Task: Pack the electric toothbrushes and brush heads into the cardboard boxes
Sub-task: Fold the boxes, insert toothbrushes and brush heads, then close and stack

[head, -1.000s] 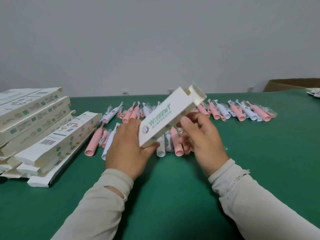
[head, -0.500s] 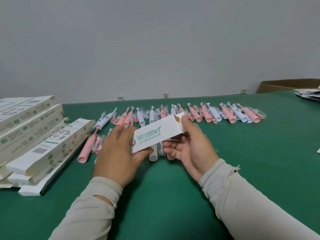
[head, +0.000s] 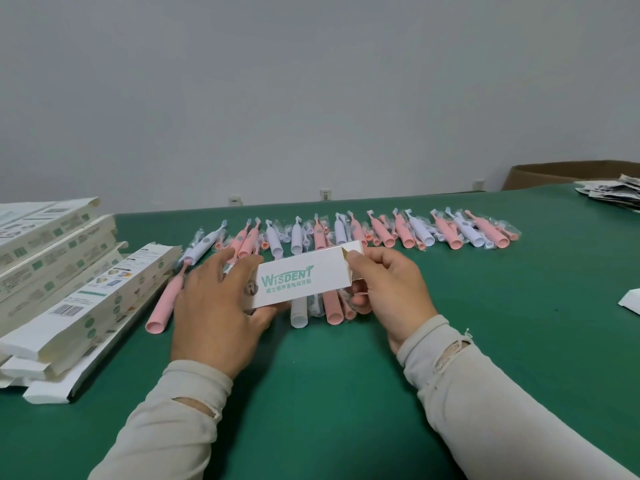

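Note:
I hold a white cardboard box (head: 304, 280) with green WISDENT lettering, almost level above the green table (head: 346, 375). My left hand (head: 214, 306) grips its left end. My right hand (head: 388, 289) pinches the open flap at its right end between thumb and fingers. Behind the box, a long row of pink and white electric toothbrushes (head: 381, 233) in clear wrappers lies across the table. Under the box lie a pink handle (head: 334, 308) and a white handle (head: 298, 313). Another pink toothbrush (head: 164, 306) lies to the left.
Several white boxes (head: 79, 292) are stacked at the left edge of the table. A brown carton (head: 571, 173) stands at the far right, with a pile of leaflets (head: 613, 195) in front of it. A white paper corner (head: 632, 303) shows at the right edge.
The box came down from a steep tilt to nearly level and lower over the table. My right hand moved from under the box to pinch its end flap.

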`<action>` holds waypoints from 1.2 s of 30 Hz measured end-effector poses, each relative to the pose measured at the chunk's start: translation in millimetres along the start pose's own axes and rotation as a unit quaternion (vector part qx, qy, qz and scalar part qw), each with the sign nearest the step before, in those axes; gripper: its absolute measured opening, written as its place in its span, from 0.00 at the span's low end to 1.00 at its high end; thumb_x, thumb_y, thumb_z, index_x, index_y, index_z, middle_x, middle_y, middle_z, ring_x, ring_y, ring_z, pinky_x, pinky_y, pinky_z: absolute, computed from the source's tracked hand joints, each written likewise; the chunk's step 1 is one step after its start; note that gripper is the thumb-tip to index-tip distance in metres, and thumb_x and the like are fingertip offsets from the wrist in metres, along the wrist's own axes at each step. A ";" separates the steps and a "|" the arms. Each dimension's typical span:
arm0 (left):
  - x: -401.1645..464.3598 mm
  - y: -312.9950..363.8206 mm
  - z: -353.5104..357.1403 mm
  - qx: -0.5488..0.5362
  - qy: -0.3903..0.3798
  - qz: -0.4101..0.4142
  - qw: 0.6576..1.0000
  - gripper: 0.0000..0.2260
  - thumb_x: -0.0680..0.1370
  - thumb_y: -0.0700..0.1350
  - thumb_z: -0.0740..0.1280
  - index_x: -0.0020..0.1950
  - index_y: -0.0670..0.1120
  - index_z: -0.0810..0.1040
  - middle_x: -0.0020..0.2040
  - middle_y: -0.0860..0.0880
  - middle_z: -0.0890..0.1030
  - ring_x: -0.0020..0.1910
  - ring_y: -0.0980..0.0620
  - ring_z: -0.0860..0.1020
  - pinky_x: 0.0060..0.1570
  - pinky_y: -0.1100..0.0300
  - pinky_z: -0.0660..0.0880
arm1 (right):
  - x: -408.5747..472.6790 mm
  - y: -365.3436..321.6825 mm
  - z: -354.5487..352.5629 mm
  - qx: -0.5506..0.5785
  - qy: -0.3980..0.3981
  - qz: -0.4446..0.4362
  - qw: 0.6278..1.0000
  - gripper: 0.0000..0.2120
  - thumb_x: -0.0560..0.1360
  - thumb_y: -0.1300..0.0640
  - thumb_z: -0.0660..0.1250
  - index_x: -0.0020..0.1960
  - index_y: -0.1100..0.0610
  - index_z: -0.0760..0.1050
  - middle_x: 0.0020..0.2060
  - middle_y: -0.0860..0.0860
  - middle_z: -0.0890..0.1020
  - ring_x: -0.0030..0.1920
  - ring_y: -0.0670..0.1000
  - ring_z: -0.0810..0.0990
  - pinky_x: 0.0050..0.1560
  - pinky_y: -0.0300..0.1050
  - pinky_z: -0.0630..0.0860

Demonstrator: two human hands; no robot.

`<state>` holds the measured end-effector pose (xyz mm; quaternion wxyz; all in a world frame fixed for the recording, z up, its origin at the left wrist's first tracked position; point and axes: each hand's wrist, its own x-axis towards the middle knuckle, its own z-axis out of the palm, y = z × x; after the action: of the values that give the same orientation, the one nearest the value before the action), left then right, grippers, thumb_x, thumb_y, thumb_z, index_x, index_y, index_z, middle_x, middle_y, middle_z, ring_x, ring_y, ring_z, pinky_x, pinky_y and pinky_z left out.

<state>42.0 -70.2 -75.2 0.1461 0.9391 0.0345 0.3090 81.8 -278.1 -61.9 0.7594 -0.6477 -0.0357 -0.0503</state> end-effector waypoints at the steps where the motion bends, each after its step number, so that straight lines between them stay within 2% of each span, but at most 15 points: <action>1: 0.5 -0.8 0.0 0.002 -0.001 -0.002 1.000 0.30 0.68 0.58 0.77 0.68 0.54 0.74 0.71 0.45 0.71 0.67 0.40 0.68 0.65 0.43 0.67 | 1.2 -1.0 -1.1 -0.003 -0.002 -0.001 1.000 0.06 0.77 0.57 0.71 0.53 0.58 0.78 0.31 0.48 0.83 0.26 0.46 0.78 0.26 0.40 0.74; 3: 0.7 -1.9 0.4 0.001 -0.002 -0.006 1.000 0.30 0.68 0.57 0.77 0.69 0.54 0.74 0.71 0.45 0.71 0.68 0.40 0.68 0.66 0.43 0.66 | 4.1 -1.3 -3.9 -0.067 0.017 -0.031 0.997 0.11 0.74 0.56 0.74 0.55 0.53 0.76 0.42 0.49 0.84 0.38 0.48 0.82 0.37 0.44 0.79; 5: 0.3 -2.4 1.3 0.005 -0.002 -0.002 1.000 0.30 0.68 0.58 0.77 0.68 0.54 0.75 0.71 0.45 0.71 0.67 0.40 0.68 0.66 0.42 0.67 | 5.2 -0.9 -8.2 -0.196 0.045 -0.116 0.973 0.14 0.73 0.54 0.74 0.53 0.49 0.72 0.48 0.44 0.78 0.47 0.47 0.79 0.49 0.41 0.77; 7: -0.2 -2.3 3.1 0.013 -0.003 0.001 1.000 0.30 0.68 0.59 0.77 0.68 0.54 0.75 0.71 0.45 0.72 0.67 0.40 0.68 0.64 0.42 0.68 | 4.3 -4.4 -13.3 -0.336 0.042 -0.232 0.912 0.13 0.72 0.55 0.73 0.51 0.48 0.70 0.48 0.38 0.72 0.50 0.46 0.72 0.51 0.35 0.70; 9: 0.1 -2.8 4.9 0.006 -0.005 -0.005 1.000 0.31 0.68 0.60 0.76 0.69 0.54 0.75 0.71 0.46 0.72 0.67 0.41 0.68 0.64 0.44 0.67 | 5.1 -7.1 -18.1 -0.407 0.016 -0.302 0.862 0.11 0.72 0.58 0.71 0.48 0.48 0.71 0.46 0.35 0.70 0.50 0.45 0.68 0.51 0.31 0.65; 12: 1.1 -4.5 5.8 -0.004 -0.015 -0.011 1.000 0.32 0.69 0.62 0.75 0.70 0.55 0.73 0.71 0.48 0.71 0.68 0.43 0.68 0.66 0.46 0.66 | 7.8 -7.1 -22.9 -0.437 -0.048 -0.319 0.840 0.07 0.74 0.59 0.70 0.46 0.47 0.74 0.44 0.37 0.73 0.50 0.43 0.68 0.51 0.31 0.63; 14: 0.7 -6.5 6.4 -0.007 -0.017 -0.009 1.000 0.32 0.69 0.61 0.75 0.70 0.55 0.73 0.71 0.48 0.71 0.69 0.43 0.68 0.66 0.47 0.65 | 8.3 -4.4 -23.8 -0.445 -0.075 -0.320 0.833 0.04 0.75 0.58 0.69 0.47 0.49 0.78 0.45 0.41 0.77 0.52 0.44 0.69 0.52 0.35 0.65; 16: 1.3 -8.3 6.9 -0.010 -0.019 -0.008 1.000 0.32 0.69 0.61 0.75 0.70 0.55 0.73 0.71 0.49 0.71 0.69 0.45 0.67 0.67 0.47 0.65 | 9.3 -2.5 -25.1 -0.436 -0.070 -0.327 0.835 0.05 0.76 0.55 0.69 0.51 0.51 0.82 0.48 0.42 0.79 0.53 0.45 0.70 0.54 0.38 0.66; 18: 2.2 -9.0 7.4 -0.018 -0.022 -0.009 1.000 0.32 0.69 0.61 0.74 0.71 0.55 0.72 0.71 0.50 0.71 0.70 0.45 0.66 0.68 0.47 0.64 | 9.7 -3.0 -27.3 -0.434 -0.070 -0.317 0.840 0.14 0.76 0.50 0.65 0.59 0.48 0.81 0.50 0.41 0.79 0.55 0.45 0.70 0.56 0.37 0.66; 23: 2.9 -9.7 8.7 -0.039 -0.034 -0.005 0.999 0.31 0.69 0.61 0.74 0.71 0.56 0.72 0.71 0.49 0.72 0.70 0.44 0.66 0.69 0.46 0.62 | 10.3 -1.6 -31.5 -0.403 -0.115 -0.254 0.872 0.26 0.74 0.46 0.60 0.72 0.38 0.69 0.52 0.41 0.75 0.56 0.44 0.72 0.58 0.42 0.69; 26: 2.9 -10.2 8.7 -0.067 -0.047 0.005 0.997 0.31 0.69 0.57 0.76 0.70 0.56 0.72 0.70 0.50 0.72 0.69 0.46 0.67 0.69 0.49 0.62 | 11.9 -1.4 -32.2 -0.338 -0.152 -0.222 0.902 0.28 0.72 0.50 0.61 0.71 0.33 0.67 0.51 0.43 0.75 0.55 0.44 0.74 0.55 0.44 0.74; 29: 2.1 -10.5 6.3 -0.111 -0.048 0.023 0.992 0.30 0.67 0.55 0.78 0.67 0.57 0.74 0.64 0.56 0.73 0.64 0.50 0.68 0.62 0.54 0.63 | 12.7 -2.6 -31.4 -0.245 -0.195 -0.184 0.932 0.27 0.71 0.53 0.61 0.67 0.32 0.72 0.48 0.43 0.76 0.49 0.44 0.75 0.51 0.45 0.77; 31: 4.4 -12.1 1.5 -0.135 -0.064 0.037 0.988 0.29 0.67 0.57 0.78 0.66 0.59 0.73 0.60 0.61 0.72 0.60 0.54 0.67 0.59 0.55 0.64 | 12.9 -3.4 -28.9 -0.202 -0.217 -0.174 0.939 0.27 0.70 0.55 0.62 0.64 0.31 0.73 0.44 0.39 0.77 0.46 0.43 0.75 0.50 0.43 0.77; 34: 18.3 -12.3 -5.3 -0.138 -0.097 0.065 0.984 0.29 0.67 0.62 0.76 0.65 0.60 0.72 0.59 0.60 0.74 0.58 0.56 0.69 0.59 0.52 0.69 | 16.0 -3.2 -27.3 -0.157 -0.225 -0.169 0.947 0.26 0.70 0.55 0.63 0.60 0.28 0.74 0.40 0.36 0.76 0.43 0.42 0.75 0.48 0.46 0.79; 36: 26.9 -10.3 -7.4 -0.104 -0.088 0.086 0.987 0.31 0.66 0.66 0.72 0.67 0.58 0.72 0.60 0.61 0.73 0.58 0.56 0.69 0.59 0.52 0.69 | 19.5 -2.5 -28.4 -0.100 -0.223 -0.158 0.957 0.26 0.70 0.56 0.64 0.58 0.28 0.76 0.43 0.40 0.77 0.37 0.38 0.75 0.40 0.37 0.77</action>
<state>59.6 -54.3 -57.2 0.2186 0.9418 -0.0913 0.2387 100.5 -307.1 -61.7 0.6456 -0.7014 -0.3008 -0.0269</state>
